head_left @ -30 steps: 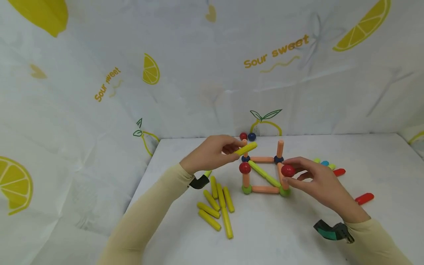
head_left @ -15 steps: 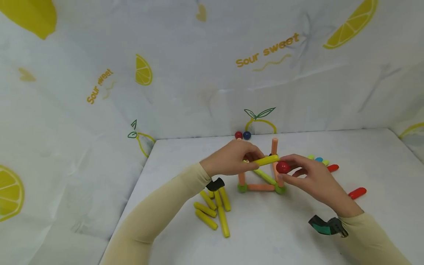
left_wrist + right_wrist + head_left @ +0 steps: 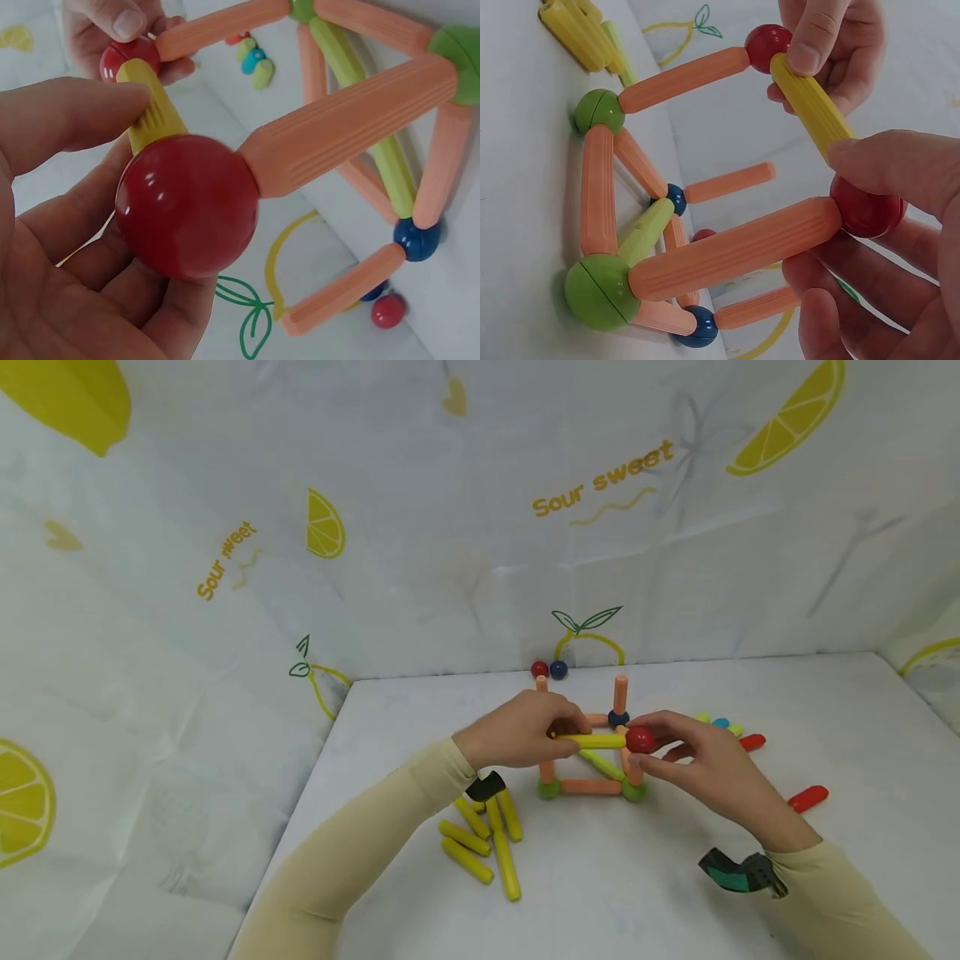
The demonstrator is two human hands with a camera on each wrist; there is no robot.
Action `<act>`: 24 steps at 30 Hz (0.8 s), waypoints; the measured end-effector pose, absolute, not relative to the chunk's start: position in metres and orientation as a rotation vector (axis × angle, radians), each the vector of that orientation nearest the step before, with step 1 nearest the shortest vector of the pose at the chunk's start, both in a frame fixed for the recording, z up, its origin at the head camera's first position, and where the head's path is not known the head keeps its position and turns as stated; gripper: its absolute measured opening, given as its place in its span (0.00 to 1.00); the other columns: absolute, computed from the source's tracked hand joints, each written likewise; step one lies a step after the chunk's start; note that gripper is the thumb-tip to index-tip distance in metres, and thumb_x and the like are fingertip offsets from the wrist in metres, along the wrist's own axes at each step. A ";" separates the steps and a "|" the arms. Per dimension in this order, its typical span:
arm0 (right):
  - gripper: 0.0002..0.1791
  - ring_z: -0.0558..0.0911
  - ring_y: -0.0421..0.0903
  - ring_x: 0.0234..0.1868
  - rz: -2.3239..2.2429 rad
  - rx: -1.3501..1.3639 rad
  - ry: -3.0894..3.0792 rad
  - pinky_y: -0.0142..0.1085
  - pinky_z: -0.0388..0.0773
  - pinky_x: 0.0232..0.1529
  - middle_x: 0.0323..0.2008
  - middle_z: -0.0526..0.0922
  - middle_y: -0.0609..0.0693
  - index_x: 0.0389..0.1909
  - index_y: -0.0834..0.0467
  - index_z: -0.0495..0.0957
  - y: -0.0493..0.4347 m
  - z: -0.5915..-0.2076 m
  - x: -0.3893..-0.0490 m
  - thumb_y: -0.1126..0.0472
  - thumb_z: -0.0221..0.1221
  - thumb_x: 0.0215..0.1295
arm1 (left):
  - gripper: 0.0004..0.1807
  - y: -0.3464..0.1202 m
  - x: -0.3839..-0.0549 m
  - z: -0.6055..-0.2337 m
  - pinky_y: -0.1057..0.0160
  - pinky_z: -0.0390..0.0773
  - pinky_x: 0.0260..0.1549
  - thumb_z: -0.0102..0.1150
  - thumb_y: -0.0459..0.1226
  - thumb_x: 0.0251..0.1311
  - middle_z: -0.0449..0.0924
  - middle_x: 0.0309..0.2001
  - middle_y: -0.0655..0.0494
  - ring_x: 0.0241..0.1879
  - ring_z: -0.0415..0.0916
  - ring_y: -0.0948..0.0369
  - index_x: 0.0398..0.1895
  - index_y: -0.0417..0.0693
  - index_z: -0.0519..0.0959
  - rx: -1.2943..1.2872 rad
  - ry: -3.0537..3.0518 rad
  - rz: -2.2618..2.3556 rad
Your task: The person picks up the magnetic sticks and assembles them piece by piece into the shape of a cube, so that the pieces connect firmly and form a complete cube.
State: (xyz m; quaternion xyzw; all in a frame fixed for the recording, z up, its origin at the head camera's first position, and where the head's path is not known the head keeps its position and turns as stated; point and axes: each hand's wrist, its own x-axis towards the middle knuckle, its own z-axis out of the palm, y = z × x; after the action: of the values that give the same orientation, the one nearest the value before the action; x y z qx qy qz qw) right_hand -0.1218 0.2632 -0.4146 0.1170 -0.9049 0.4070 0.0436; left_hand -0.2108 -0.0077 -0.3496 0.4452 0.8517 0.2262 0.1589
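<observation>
My left hand [image 3: 521, 731] pinches a yellow rod [image 3: 600, 742], which lies level above the front of a frame. My right hand [image 3: 705, 768] grips a red ball [image 3: 641, 740] on top of the front right upright, its thumb at the rod's end in the right wrist view. The rod spans to a second red ball [image 3: 187, 206], beside my left fingers and hidden by that hand in the head view. The frame has orange rods [image 3: 591, 787], green balls [image 3: 550, 788] at the front bottom, blue balls [image 3: 618, 718] behind, and a lime diagonal rod [image 3: 602, 765].
Several yellow rods [image 3: 467, 860] lie on the white table [image 3: 600, 893] at front left. Red rods [image 3: 808, 798] and small lime and blue pieces [image 3: 721, 723] lie on the right. A loose red ball [image 3: 540, 669] and blue ball [image 3: 558, 670] sit by the back wall.
My left hand has carried the yellow rod rightward over the frame, and the rod has turned from slanted to level against the right red ball. My right hand stays at that ball.
</observation>
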 end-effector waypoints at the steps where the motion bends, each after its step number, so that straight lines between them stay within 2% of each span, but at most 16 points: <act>1: 0.24 0.87 0.49 0.51 1.242 0.361 -2.770 0.25 0.84 0.44 0.52 0.90 0.50 0.63 0.51 0.83 0.262 -0.414 -0.122 0.49 0.73 0.70 | 0.12 -0.009 -0.210 -0.351 0.74 0.80 0.42 0.65 0.37 0.75 0.89 0.48 0.61 0.38 0.80 0.67 0.56 0.48 0.88 1.273 2.442 0.648; 9: 0.27 0.87 0.50 0.52 1.229 0.354 -2.804 0.26 0.84 0.46 0.52 0.90 0.51 0.65 0.53 0.82 0.256 -0.413 -0.124 0.46 0.72 0.71 | 0.15 -0.023 -0.209 -0.357 0.76 0.81 0.46 0.65 0.42 0.76 0.88 0.50 0.65 0.42 0.81 0.70 0.61 0.51 0.85 1.233 2.465 0.761; 13: 0.29 0.86 0.50 0.52 1.221 0.324 -2.837 0.27 0.84 0.47 0.52 0.90 0.50 0.66 0.52 0.81 0.258 -0.414 -0.123 0.43 0.71 0.70 | 0.17 -0.042 -0.209 -0.358 0.71 0.82 0.54 0.63 0.48 0.78 0.87 0.51 0.66 0.48 0.82 0.72 0.61 0.53 0.84 1.227 2.523 0.929; 15: 0.29 0.86 0.49 0.53 1.211 0.304 -2.853 0.26 0.84 0.47 0.53 0.90 0.49 0.66 0.51 0.81 0.259 -0.414 -0.122 0.41 0.71 0.70 | 0.16 -0.056 -0.210 -0.360 0.66 0.84 0.56 0.62 0.49 0.78 0.88 0.51 0.65 0.50 0.82 0.71 0.61 0.54 0.84 1.198 2.571 1.012; 17: 0.30 0.86 0.46 0.53 1.199 0.302 -2.860 0.25 0.83 0.47 0.54 0.90 0.50 0.68 0.51 0.80 0.263 -0.413 -0.121 0.42 0.71 0.70 | 0.16 -0.074 -0.212 -0.366 0.63 0.85 0.58 0.62 0.49 0.79 0.88 0.52 0.64 0.50 0.83 0.69 0.60 0.54 0.85 1.128 2.643 1.056; 22: 0.30 0.80 0.22 0.46 1.113 0.267 -2.843 0.20 0.80 0.43 0.55 0.90 0.54 0.71 0.51 0.78 0.290 -0.415 -0.114 0.46 0.71 0.72 | 0.16 -0.122 -0.220 -0.402 0.60 0.86 0.49 0.63 0.47 0.77 0.89 0.48 0.60 0.45 0.84 0.64 0.58 0.50 0.87 0.738 2.859 0.905; 24: 0.28 0.78 0.19 0.44 1.054 0.215 -2.861 0.22 0.80 0.37 0.55 0.90 0.56 0.70 0.51 0.78 0.308 -0.418 -0.112 0.47 0.69 0.74 | 0.17 -0.140 -0.222 -0.420 0.59 0.85 0.47 0.64 0.47 0.75 0.89 0.46 0.57 0.43 0.83 0.62 0.58 0.48 0.87 0.537 2.889 0.789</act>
State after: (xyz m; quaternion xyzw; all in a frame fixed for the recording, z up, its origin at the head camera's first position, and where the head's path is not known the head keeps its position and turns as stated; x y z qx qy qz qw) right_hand -0.1122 0.3076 -0.4180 0.0701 -0.9352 0.3446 0.0425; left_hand -0.2221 -0.1403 -0.4195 0.1763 0.9483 0.2591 0.0496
